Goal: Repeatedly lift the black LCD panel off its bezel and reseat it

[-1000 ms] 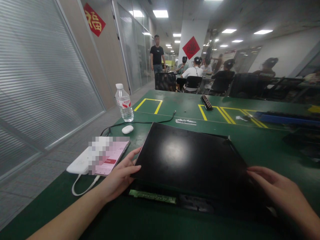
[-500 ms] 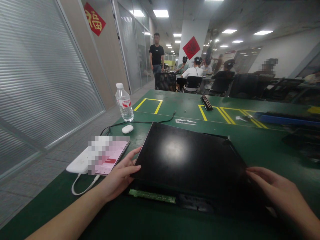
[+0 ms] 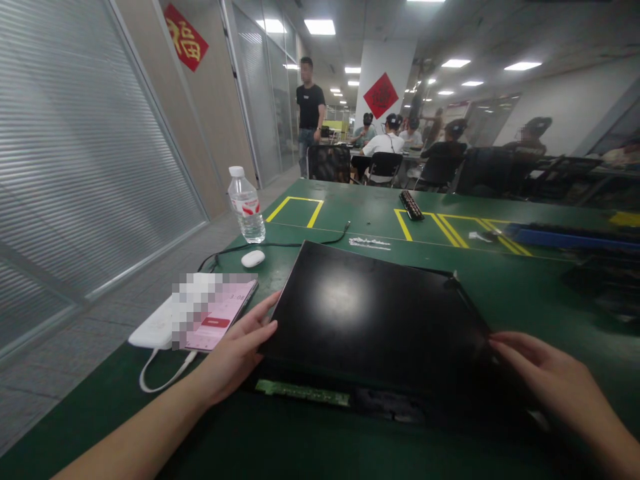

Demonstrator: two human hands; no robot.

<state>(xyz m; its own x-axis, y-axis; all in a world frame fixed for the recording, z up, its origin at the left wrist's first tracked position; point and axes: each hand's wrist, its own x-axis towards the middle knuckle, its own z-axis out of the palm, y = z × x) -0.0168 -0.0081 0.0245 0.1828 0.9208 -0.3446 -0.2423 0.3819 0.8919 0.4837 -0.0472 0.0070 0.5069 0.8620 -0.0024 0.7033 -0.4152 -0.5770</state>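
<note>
Near the front edge of the green table (image 3: 525,293), lying flat and dark side up: a black display panel (image 3: 370,320), sitting on a darker frame or back shell whose lower strip shows beneath it, with a narrow green circuit strip (image 3: 303,393) exposed along the near edge. Left hand (image 3: 235,353) pressed to the panel's left edge, thumb and fingertips curled onto the rim, grasping it lightly rather than clenched. Right hand (image 3: 545,387) laid against the panel's right edge, fingers extended over the corner, seemingly gripping the rim, though the underside of the fingers stays hidden. Judged from this: panel already seated or nearly seated over the frame, held on both sides, not yet lifted clear nor pressed fully home; near edge with the circuit strip uncovered, so alignment or separation at that edge apparently left to do. Just beside the left hand, toward the table's left edge: a phone (image 3: 220,313) with a pink screen resting on a white power bank (image 3: 155,330) with a white cable. Farther back on the left: a white earbud case (image 3: 253,258) and a clear water bottle (image 3: 247,205), a black cable (image 3: 280,245) running between. Beyond the far edge: seated people and one standing person.
</note>
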